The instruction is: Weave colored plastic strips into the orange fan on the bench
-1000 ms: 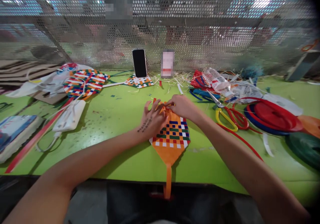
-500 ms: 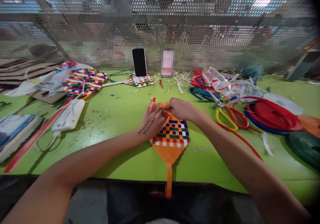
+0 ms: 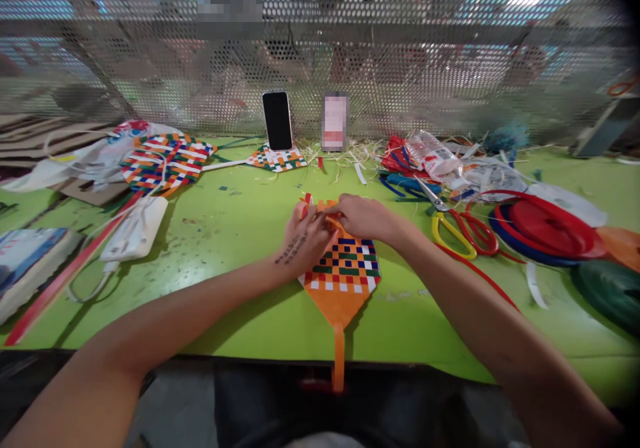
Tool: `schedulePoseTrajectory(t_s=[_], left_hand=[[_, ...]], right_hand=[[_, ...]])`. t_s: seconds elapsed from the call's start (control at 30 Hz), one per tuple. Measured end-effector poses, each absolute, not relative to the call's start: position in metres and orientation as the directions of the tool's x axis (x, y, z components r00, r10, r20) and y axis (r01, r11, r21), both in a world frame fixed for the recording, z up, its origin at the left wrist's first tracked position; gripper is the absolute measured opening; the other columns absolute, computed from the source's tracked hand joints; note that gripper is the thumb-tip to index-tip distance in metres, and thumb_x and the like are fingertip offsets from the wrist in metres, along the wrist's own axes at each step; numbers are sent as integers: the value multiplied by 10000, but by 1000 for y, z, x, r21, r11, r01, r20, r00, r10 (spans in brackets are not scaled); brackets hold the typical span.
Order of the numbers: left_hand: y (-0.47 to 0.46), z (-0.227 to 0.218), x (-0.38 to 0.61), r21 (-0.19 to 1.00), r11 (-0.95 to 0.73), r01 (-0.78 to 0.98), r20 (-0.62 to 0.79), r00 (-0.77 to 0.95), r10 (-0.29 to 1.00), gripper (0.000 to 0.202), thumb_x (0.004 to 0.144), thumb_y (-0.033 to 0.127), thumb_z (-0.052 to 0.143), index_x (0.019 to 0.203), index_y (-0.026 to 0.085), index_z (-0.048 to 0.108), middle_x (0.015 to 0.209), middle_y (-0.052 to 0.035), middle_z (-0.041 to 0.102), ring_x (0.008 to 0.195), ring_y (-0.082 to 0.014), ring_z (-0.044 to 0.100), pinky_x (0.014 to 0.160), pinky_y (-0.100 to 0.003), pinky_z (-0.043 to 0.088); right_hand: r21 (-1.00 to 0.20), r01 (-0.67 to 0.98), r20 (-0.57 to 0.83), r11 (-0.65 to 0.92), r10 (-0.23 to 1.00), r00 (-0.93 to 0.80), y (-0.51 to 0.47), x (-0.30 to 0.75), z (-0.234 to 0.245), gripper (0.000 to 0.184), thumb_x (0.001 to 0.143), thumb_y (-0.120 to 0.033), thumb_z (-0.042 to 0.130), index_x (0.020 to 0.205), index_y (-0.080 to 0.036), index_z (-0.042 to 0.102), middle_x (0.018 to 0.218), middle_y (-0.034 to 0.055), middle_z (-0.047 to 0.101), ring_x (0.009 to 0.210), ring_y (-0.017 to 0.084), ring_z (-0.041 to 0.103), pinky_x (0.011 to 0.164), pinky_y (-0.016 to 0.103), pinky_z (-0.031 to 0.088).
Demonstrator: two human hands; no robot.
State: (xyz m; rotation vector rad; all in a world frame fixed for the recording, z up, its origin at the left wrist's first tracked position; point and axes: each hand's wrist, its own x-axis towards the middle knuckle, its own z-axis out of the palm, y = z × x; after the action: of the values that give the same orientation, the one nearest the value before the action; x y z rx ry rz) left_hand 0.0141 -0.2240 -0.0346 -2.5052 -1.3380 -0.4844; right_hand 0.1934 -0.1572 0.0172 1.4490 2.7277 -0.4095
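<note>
A woven fan (image 3: pixel 345 281) of orange, white, blue, green and red strips lies on the table in front of me, its orange tail pointing toward me over the edge. My left hand (image 3: pixel 307 238) is closed on the fan's far left side, covering part of the weave. At the far end, my right hand (image 3: pixel 364 217) pinches an orange strip (image 3: pixel 334 215); its fingertips meet those of my left hand there. Short red and white strip ends (image 3: pixel 307 200) stick up beside my left fingers. The exact grip of the fingertips is partly hidden.
Scissors (image 3: pixel 453 225) and strip coils (image 3: pixel 545 228) lie to the right, near a plastic bottle (image 3: pixel 435 155). Behind, a phone (image 3: pixel 277 121) leans by the mesh screen (image 3: pixel 380 68). At left are a finished woven fan (image 3: pixel 167 161), a power strip (image 3: pixel 135 231) and a red strip (image 3: pixel 70 275).
Both hands stay at the fan's far end, with only a slight shift of the right fingers. The whole view has moved a little; the fan lies as before.
</note>
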Motion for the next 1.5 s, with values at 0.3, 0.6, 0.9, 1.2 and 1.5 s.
schedulePoseTrajectory(t_s=[0.3,0.6,0.9,1.2,1.5], left_hand=[[-224,-33,14,-202,-527,826,411,559,720,358,1123,250,428,1121,188,781,1127,-140,767,1181,-339,644,1125,-553,433],[-221,-40,12,-108,-545,831,454,529,717,317,1102,282,492,1048,224,799,1106,-128,768,1191,-331,624,1151,-565,377],[-167,-15,-13,349,-333,876,427,168,889,228,999,281,639,1169,256,790,1247,-89,768,1216,-324,628,1055,-523,444],[-128,-22,-8,418,-135,899,-6,151,989,241,886,399,758,1074,264,825,1297,-104,764,1283,-379,618,1056,-502,454],[-132,-21,-14,595,-140,791,-2,176,984,85,932,271,717,982,213,756,1082,-90,774,1040,-286,671,1015,-461,482]], right_hand=[[-264,795,-149,547,791,-594,-156,190,16,467,985,-120,563,1320,-318,821,1195,102,783,1035,257,725,834,293,470],[-311,751,-121,583,759,-640,-149,189,8,374,991,-141,559,1173,-242,870,1107,94,822,978,232,727,815,275,468],[-330,726,-135,603,731,-669,-154,189,15,273,953,-89,591,1057,-181,827,1059,118,819,943,234,719,799,289,452],[-293,700,-168,651,686,-708,-151,189,16,246,999,-128,580,1059,-165,816,1084,112,811,939,219,700,801,292,430],[-332,714,-195,616,696,-691,-154,187,21,260,1008,-112,576,1062,-170,823,1015,104,807,880,206,683,775,300,408]])
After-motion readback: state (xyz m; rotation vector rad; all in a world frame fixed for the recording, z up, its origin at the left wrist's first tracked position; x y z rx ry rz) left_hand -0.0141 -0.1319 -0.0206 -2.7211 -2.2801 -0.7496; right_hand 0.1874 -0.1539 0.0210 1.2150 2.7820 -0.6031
